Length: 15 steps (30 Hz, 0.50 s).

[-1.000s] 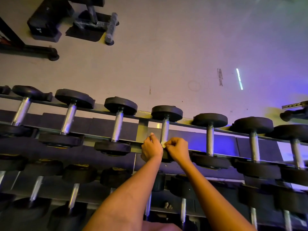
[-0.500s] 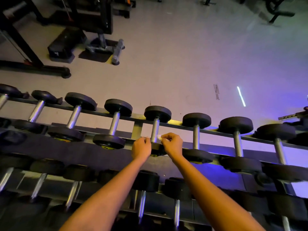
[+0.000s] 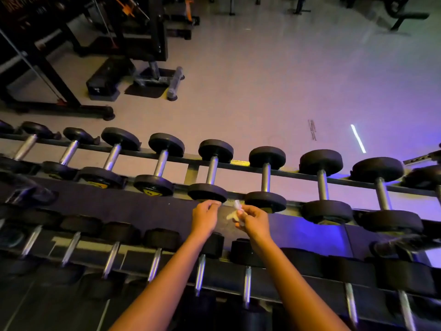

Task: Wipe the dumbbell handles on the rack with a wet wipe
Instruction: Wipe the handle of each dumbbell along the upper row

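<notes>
A dumbbell rack (image 3: pixel 241 163) runs across the view with several black dumbbells on its top tier. The one straight ahead has a chrome handle (image 3: pixel 212 170) and a near black head (image 3: pixel 207 192). My right hand (image 3: pixel 253 219) pinches a small crumpled white wet wipe (image 3: pixel 235 211) just below the rack's near rail, between that dumbbell and the one to its right (image 3: pixel 265 177). My left hand (image 3: pixel 205 216) is beside it with fingers curled, fingertips close under the near head; it holds nothing that I can see. Neither hand is on a handle.
A lower tier of dumbbells (image 3: pixel 200 273) lies under my forearms. Beyond the rack is open grey floor (image 3: pixel 262 91). Black gym machine frames and a dark box (image 3: pixel 105 84) stand at the far left. A bench (image 3: pixel 405 17) stands far right.
Both hands have come off the middle dumbbell's handle and drawn back toward me, below its near head. The wipe is now loose in my right fingers. My view has tilted upward.
</notes>
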Tool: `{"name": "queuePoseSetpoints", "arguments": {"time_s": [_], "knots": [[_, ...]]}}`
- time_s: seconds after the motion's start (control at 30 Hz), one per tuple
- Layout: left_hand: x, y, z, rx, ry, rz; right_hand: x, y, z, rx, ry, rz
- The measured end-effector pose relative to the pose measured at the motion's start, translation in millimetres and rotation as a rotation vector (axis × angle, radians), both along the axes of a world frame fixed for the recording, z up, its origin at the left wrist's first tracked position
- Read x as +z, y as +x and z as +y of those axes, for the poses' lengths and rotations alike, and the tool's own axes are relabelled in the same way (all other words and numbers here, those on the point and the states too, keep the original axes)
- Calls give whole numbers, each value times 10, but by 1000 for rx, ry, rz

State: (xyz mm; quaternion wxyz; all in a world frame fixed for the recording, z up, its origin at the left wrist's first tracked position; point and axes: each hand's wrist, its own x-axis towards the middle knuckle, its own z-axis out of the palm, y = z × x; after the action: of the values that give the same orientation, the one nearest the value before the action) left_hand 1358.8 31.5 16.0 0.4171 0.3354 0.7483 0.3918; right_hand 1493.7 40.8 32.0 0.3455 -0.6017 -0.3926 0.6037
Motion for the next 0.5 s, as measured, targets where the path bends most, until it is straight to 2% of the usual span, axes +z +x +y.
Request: {"name": "queuePoseSetpoints", "arguments": {"time_s": [0.23, 0.5], "knots": [[18, -11, -265, -9, 51, -102, 172, 50, -305, -19, 60, -80], [89, 357, -296, -70, 58, -225, 321, 372, -592, -88, -19, 31]]}}
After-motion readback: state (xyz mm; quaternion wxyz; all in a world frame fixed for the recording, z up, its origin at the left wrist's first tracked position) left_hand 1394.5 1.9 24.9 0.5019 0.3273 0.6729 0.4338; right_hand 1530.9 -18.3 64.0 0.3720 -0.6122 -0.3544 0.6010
